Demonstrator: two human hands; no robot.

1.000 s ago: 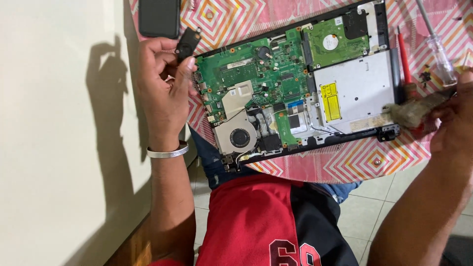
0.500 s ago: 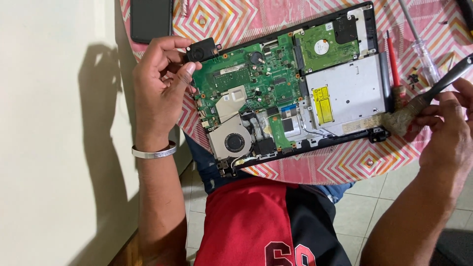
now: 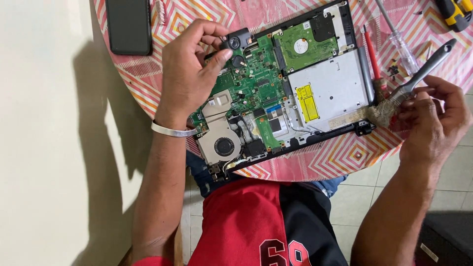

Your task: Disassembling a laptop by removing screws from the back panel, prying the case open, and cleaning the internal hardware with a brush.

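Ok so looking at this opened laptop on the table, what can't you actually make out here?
- Head view: the board corner under the left hand, covered by palm and fingers.
- Yellow tool, cut off by the top edge.
- Paintbrush handle middle, hidden inside the right hand.
- Small screws by the clear-handled screwdriver, too small to count.

Round table [image 3: 345, 155] in patterned cloth, opened laptop [image 3: 276, 83], phone [image 3: 129, 24], possibly 2 screwdrivers [image 3: 389, 34]

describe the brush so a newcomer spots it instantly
Start at the opened laptop on the patterned tablecloth, then go to its right edge, where the right hand holds the paintbrush. Unlike the red-handled screwdriver and clear-handled screwdriver beside it, it has a grey handle and frayed tan bristles.
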